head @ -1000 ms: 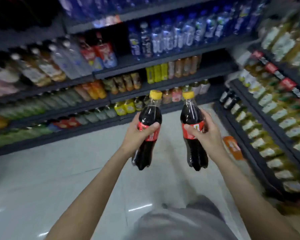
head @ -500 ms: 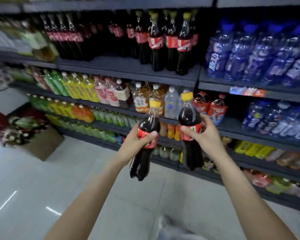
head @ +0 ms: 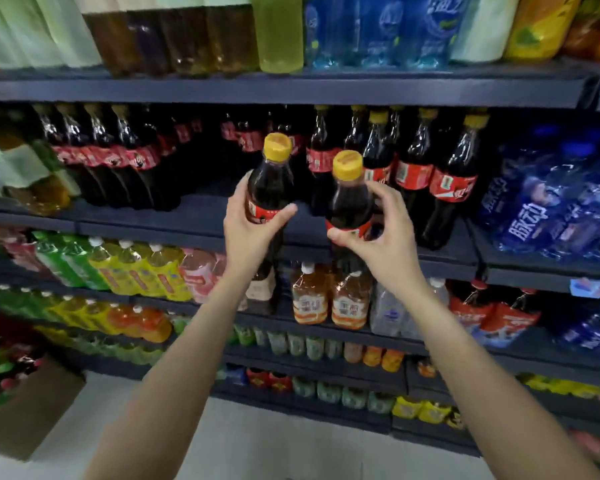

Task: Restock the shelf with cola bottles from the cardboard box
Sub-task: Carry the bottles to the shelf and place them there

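left hand (head: 253, 230) and right hand (head: 378, 237) each gripped 1 dark, yellow-capped cola (head: 271, 181) before the shelf (head: 194, 216), stocked colas (head: 430, 174) just right.

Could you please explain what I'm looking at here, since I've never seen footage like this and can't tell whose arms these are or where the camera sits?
There is no machine here: a person wears a wide-angle camera on the head, so you see their own two bare arms reaching forward. The left hand grips one cola bottle and the right hand pinches a second cola bottle; both have yellow caps and red labels. They are raised in front of a dark shelf in a shop, where a bare gap lies between two groups of shelved cola bottles. Other drinks fill the shelves above and below. A cardboard box stands on the floor at lower left.
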